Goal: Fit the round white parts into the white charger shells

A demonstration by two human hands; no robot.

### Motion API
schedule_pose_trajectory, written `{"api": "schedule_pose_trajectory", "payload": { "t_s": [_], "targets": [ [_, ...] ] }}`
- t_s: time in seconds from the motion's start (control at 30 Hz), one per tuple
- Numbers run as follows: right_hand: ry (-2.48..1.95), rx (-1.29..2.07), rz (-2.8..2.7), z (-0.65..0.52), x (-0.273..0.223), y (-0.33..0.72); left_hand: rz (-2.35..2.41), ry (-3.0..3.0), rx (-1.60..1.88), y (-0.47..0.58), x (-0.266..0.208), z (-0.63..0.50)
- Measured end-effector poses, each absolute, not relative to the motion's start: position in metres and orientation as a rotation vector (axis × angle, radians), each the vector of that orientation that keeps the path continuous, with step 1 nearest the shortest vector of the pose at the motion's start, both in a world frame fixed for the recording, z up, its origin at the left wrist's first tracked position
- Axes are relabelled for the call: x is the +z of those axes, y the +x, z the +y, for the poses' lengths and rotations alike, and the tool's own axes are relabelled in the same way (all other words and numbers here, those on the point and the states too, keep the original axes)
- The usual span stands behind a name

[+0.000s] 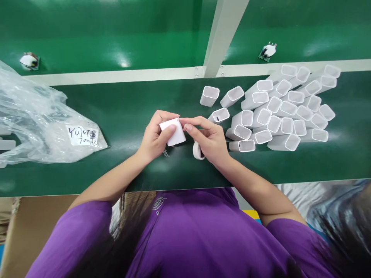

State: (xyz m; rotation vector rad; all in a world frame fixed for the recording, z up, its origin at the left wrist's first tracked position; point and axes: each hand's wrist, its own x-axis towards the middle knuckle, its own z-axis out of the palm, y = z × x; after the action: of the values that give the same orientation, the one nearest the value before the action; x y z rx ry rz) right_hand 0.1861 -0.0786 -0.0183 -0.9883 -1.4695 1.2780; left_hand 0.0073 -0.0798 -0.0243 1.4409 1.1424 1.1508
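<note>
My left hand (155, 135) is closed around a white plastic housing (176, 136), its thumb lying across the face. At the housing's upper right corner, beside a small dark mark, my right hand (210, 139) has its thumb and index finger close together. Whatever sits between those two fingertips is too small to make out. A white ring-shaped piece (197, 151), like a roll of tape, shows under the right hand; whether the curled fingers grip it cannot be told. Tiny light bits (166, 153) lie on the green table just below the housing.
Many white hollow housings (262, 117) stand in a cluster on the right, a few apart on its left side. A clear plastic bag (55, 123) with a handwritten label lies left. Small plug-like parts (268, 51) sit behind the pale rail (130, 75). A pale post (224, 34) rises there.
</note>
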Motion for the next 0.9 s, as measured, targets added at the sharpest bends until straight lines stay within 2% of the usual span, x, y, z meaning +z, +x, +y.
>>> {"api": "schedule_pose_trajectory", "payload": {
  "t_s": [0.23, 0.9],
  "targets": [
    [-0.956, 1.357, -1.433, -0.0717, -0.0195, 0.1877, 1.102, 1.298, 1.031, 0.0093, -0.0261, -0.0831],
    [-0.975, 1.437, -1.387, -0.0787, -0.0187, 0.1808, 1.249, 1.659, 1.035, 0.0074, -0.0270, -0.0858]
  ]
}}
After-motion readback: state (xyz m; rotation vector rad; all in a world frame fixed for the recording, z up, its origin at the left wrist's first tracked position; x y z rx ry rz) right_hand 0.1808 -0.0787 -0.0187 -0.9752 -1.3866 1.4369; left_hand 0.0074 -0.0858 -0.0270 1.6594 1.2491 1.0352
